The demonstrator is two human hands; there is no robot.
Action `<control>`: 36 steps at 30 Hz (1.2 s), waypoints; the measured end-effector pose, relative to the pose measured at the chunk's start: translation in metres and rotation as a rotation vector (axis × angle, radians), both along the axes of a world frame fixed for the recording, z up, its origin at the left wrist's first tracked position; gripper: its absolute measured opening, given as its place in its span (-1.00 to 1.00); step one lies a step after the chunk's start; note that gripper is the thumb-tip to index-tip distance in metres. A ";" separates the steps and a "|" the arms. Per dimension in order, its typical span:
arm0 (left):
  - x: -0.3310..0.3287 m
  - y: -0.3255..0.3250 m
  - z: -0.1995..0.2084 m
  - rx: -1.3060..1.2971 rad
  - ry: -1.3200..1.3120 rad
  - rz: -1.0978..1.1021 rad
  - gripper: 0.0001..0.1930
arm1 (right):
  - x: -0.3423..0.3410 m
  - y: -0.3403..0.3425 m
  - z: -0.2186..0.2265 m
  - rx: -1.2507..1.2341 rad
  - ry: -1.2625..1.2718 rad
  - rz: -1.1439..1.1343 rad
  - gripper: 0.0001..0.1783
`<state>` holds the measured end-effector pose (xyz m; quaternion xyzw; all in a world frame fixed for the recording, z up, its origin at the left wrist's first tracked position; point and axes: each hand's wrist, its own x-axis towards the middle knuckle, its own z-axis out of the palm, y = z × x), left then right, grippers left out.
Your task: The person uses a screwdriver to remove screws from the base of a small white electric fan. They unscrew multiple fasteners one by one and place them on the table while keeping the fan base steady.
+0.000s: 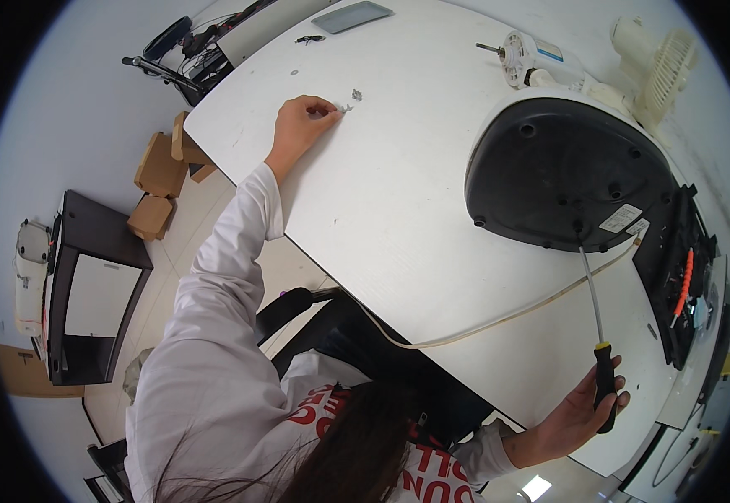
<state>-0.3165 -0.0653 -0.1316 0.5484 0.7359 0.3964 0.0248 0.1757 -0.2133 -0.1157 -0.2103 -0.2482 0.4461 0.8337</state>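
My right hand (pixel 583 415) is wrapped round the black and yellow handle of a long screwdriver (pixel 593 293). Its shaft points away from me, and the tip meets a hole near the front edge of a dark fan base (pixel 549 159), which lies with its underside and feet showing. A white cable (pixel 499 321) runs from the base over the table edge. Far to the left, my left hand (pixel 302 127) rests on the white table (pixel 381 210), thumb and fingers pinched together beside small grey metal pieces (pixel 356 95), probably screws. What sits between those fingertips is too small to tell.
A white fan motor (pixel 537 60) and a cream fan part with a slotted grille (pixel 667 75) stand behind the base. A grey tray (pixel 353 17) lies at the far edge. A black tool case (pixel 671 293) holding an orange-handled tool (pixel 684 277) is at the right. Cardboard boxes (pixel 161 165) sit beyond the left edge.
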 end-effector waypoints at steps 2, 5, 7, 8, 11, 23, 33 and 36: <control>0.000 0.002 0.000 0.002 -0.006 -0.008 -0.81 | 0.000 -0.001 0.001 0.011 -0.001 0.012 -0.90; 0.001 0.003 0.000 0.002 -0.006 -0.005 -0.80 | -0.003 -0.001 0.002 -0.015 -0.018 -0.018 -0.90; 0.003 0.004 0.001 0.002 0.008 -0.001 -0.80 | -0.001 -0.001 0.002 -0.002 -0.036 0.004 -0.89; 0.003 0.003 0.001 -0.001 0.008 0.005 -0.79 | -0.001 -0.001 0.003 0.005 -0.044 0.015 -0.89; 0.002 0.005 -0.002 -0.009 -0.006 0.006 -0.78 | 0.000 0.000 0.001 0.035 -0.034 0.051 -0.86; 0.006 -0.012 0.004 0.008 0.026 -0.050 -0.78 | 0.002 -0.002 0.000 0.049 -0.098 0.052 -0.83; 0.002 -0.006 0.000 0.061 0.026 -0.045 -0.80 | 0.001 -0.002 -0.002 0.010 -0.078 0.025 -0.85; -0.001 -0.004 -0.002 0.076 0.025 -0.069 -0.80 | -0.002 -0.003 0.000 -0.002 -0.075 0.019 -0.86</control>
